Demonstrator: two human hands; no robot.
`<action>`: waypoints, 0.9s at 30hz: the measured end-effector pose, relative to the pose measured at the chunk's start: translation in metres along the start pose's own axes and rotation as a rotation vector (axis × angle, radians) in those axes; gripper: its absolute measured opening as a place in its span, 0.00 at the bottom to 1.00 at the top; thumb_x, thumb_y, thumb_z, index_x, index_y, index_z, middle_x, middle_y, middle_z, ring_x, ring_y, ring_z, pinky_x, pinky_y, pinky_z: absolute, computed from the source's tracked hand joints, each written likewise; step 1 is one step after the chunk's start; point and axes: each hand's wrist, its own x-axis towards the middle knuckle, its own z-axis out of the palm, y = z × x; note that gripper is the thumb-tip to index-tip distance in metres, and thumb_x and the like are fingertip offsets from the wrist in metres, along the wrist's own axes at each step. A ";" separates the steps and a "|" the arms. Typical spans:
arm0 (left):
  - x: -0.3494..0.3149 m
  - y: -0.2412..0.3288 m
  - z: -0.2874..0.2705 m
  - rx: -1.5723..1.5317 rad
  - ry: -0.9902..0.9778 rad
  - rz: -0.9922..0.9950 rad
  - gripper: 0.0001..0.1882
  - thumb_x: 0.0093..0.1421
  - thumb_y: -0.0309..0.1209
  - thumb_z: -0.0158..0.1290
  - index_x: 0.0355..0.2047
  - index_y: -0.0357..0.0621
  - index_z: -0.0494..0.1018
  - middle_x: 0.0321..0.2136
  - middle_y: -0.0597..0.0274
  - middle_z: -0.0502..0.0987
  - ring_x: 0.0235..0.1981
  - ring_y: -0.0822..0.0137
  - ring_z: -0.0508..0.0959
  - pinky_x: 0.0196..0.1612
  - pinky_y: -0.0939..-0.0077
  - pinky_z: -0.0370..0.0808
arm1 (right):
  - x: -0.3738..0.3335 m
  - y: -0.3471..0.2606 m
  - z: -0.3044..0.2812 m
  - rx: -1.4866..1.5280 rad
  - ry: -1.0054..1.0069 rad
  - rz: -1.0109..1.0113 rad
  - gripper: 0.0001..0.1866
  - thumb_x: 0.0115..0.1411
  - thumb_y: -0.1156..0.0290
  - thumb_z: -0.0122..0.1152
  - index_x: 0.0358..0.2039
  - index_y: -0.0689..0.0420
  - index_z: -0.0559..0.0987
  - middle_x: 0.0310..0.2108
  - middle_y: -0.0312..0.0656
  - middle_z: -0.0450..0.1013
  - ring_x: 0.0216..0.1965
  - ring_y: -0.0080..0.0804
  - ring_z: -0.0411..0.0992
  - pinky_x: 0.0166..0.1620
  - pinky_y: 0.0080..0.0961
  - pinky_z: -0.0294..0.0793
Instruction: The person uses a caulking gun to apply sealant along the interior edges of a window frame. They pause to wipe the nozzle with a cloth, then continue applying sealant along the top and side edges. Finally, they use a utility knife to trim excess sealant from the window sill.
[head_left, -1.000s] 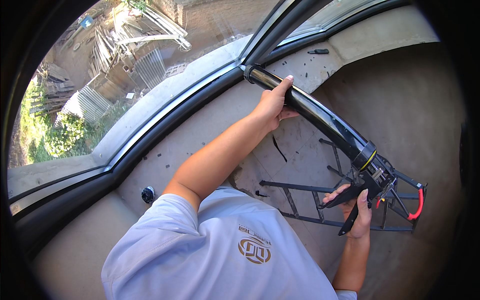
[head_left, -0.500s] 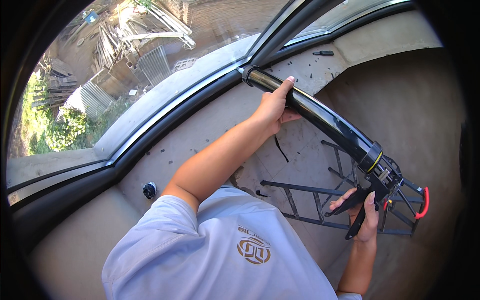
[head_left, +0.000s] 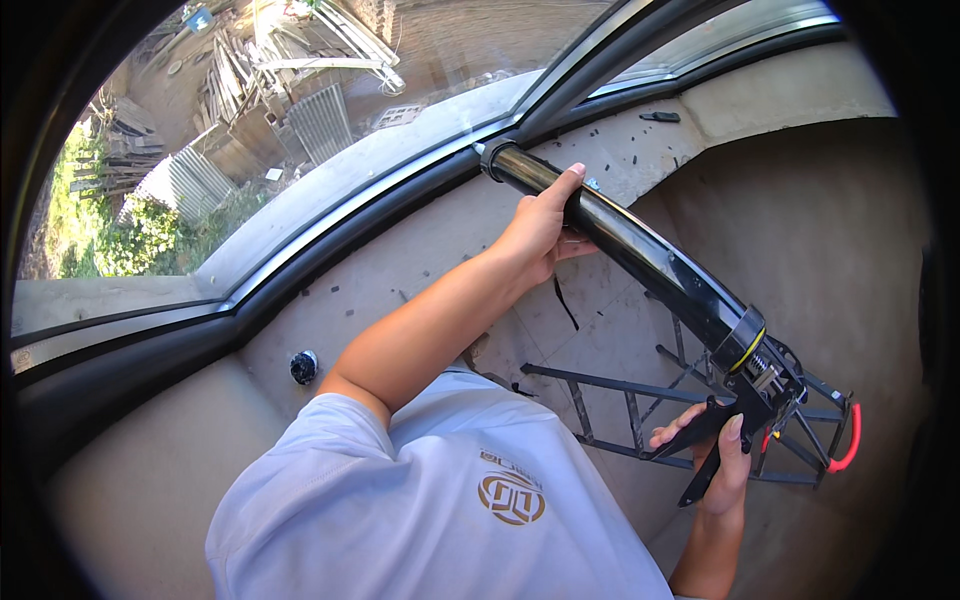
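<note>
A long black caulking gun slants across the view, its nozzle up by the window frame. My left hand is closed around the front part of its barrel, the thumb lying along the top. The pale nozzle tip is at the joint between glass and frame, left of the upright bar; whether it touches cannot be told. At the lower right my right hand grips the handle and trigger, fingers on the trigger side and thumb on the other.
A dark metal ladder with a red curved end piece stands below the gun. On the sill lie a small black object and scattered dark scraps. A round dark-topped container sits at the left. Planks lie outside the glass.
The gun's nozzle has slid a little left along the frame, away from the upright bar. Both hands keep their hold, and the view has shifted slightly.
</note>
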 end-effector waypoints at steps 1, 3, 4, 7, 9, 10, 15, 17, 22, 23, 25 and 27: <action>-0.002 0.000 -0.001 -0.005 0.002 0.006 0.24 0.67 0.53 0.55 0.41 0.42 0.72 0.34 0.57 0.81 0.34 0.62 0.86 0.44 0.60 0.83 | -0.002 0.000 0.001 0.012 0.011 -0.002 0.30 0.71 0.43 0.49 0.43 0.64 0.72 0.35 0.47 0.74 0.37 0.43 0.79 0.47 0.46 0.79; -0.007 0.001 -0.003 -0.010 0.005 0.002 0.24 0.67 0.53 0.55 0.40 0.43 0.72 0.33 0.57 0.81 0.33 0.62 0.85 0.44 0.61 0.83 | -0.004 -0.002 0.002 -0.003 -0.037 0.010 0.30 0.71 0.43 0.49 0.44 0.64 0.71 0.36 0.48 0.74 0.37 0.43 0.79 0.47 0.46 0.79; -0.009 0.001 -0.004 -0.014 -0.004 0.006 0.24 0.67 0.53 0.55 0.40 0.43 0.72 0.33 0.57 0.81 0.33 0.62 0.85 0.43 0.61 0.83 | -0.006 -0.002 0.003 0.001 -0.060 0.010 0.30 0.71 0.44 0.49 0.45 0.64 0.71 0.37 0.48 0.73 0.38 0.43 0.79 0.47 0.46 0.79; -0.014 0.002 -0.006 -0.001 0.010 0.011 0.25 0.68 0.54 0.53 0.40 0.41 0.73 0.35 0.58 0.80 0.35 0.63 0.85 0.47 0.56 0.84 | -0.010 -0.003 0.006 -0.025 -0.067 0.014 0.29 0.71 0.44 0.50 0.46 0.64 0.71 0.37 0.48 0.73 0.38 0.43 0.79 0.47 0.46 0.80; -0.018 0.003 -0.008 -0.012 0.015 0.010 0.23 0.67 0.53 0.54 0.39 0.44 0.72 0.32 0.59 0.81 0.33 0.64 0.85 0.46 0.59 0.83 | -0.013 -0.002 0.008 -0.026 -0.052 0.015 0.29 0.71 0.45 0.50 0.46 0.64 0.71 0.37 0.48 0.73 0.38 0.43 0.79 0.46 0.45 0.80; -0.019 0.003 -0.008 -0.017 0.015 0.013 0.22 0.67 0.53 0.55 0.39 0.45 0.72 0.31 0.60 0.81 0.32 0.64 0.85 0.45 0.60 0.83 | -0.015 -0.002 0.009 -0.027 -0.045 0.015 0.29 0.71 0.45 0.50 0.46 0.65 0.71 0.38 0.48 0.73 0.38 0.43 0.79 0.46 0.45 0.80; -0.026 0.004 -0.010 -0.013 0.030 0.011 0.21 0.68 0.53 0.54 0.37 0.46 0.72 0.31 0.60 0.81 0.32 0.66 0.85 0.47 0.59 0.83 | -0.016 -0.002 0.011 -0.015 -0.049 0.006 0.28 0.72 0.46 0.50 0.46 0.65 0.70 0.38 0.49 0.73 0.38 0.43 0.79 0.46 0.45 0.80; -0.028 0.005 -0.010 -0.010 0.035 0.013 0.21 0.68 0.53 0.54 0.37 0.46 0.72 0.31 0.60 0.81 0.32 0.66 0.85 0.47 0.59 0.83 | -0.016 -0.003 0.011 -0.016 -0.070 0.008 0.28 0.72 0.47 0.50 0.46 0.65 0.70 0.38 0.49 0.73 0.38 0.43 0.79 0.46 0.45 0.80; -0.032 0.004 -0.012 -0.011 0.031 0.031 0.22 0.68 0.53 0.55 0.36 0.46 0.72 0.30 0.61 0.81 0.32 0.66 0.85 0.46 0.59 0.83 | -0.019 -0.002 0.012 -0.018 -0.040 0.007 0.29 0.72 0.46 0.50 0.45 0.66 0.71 0.37 0.49 0.73 0.37 0.43 0.79 0.46 0.45 0.80; -0.033 0.003 -0.013 -0.012 0.037 0.031 0.22 0.67 0.53 0.55 0.36 0.46 0.73 0.30 0.60 0.82 0.32 0.66 0.86 0.45 0.59 0.84 | -0.019 -0.002 0.012 -0.017 -0.043 0.004 0.29 0.72 0.46 0.50 0.45 0.66 0.71 0.37 0.49 0.73 0.37 0.43 0.79 0.45 0.45 0.80; -0.034 0.003 -0.014 -0.004 0.041 0.049 0.22 0.67 0.53 0.55 0.36 0.45 0.73 0.30 0.60 0.82 0.32 0.67 0.86 0.44 0.60 0.84 | -0.019 -0.003 0.013 -0.018 -0.058 0.006 0.29 0.72 0.46 0.50 0.45 0.67 0.72 0.37 0.49 0.73 0.37 0.43 0.79 0.45 0.45 0.80; -0.035 0.002 -0.014 -0.011 0.046 0.041 0.22 0.68 0.53 0.55 0.37 0.45 0.73 0.31 0.60 0.81 0.31 0.67 0.86 0.44 0.61 0.85 | -0.019 -0.003 0.013 -0.017 -0.047 0.012 0.29 0.71 0.46 0.50 0.44 0.67 0.72 0.37 0.50 0.73 0.37 0.43 0.79 0.45 0.45 0.80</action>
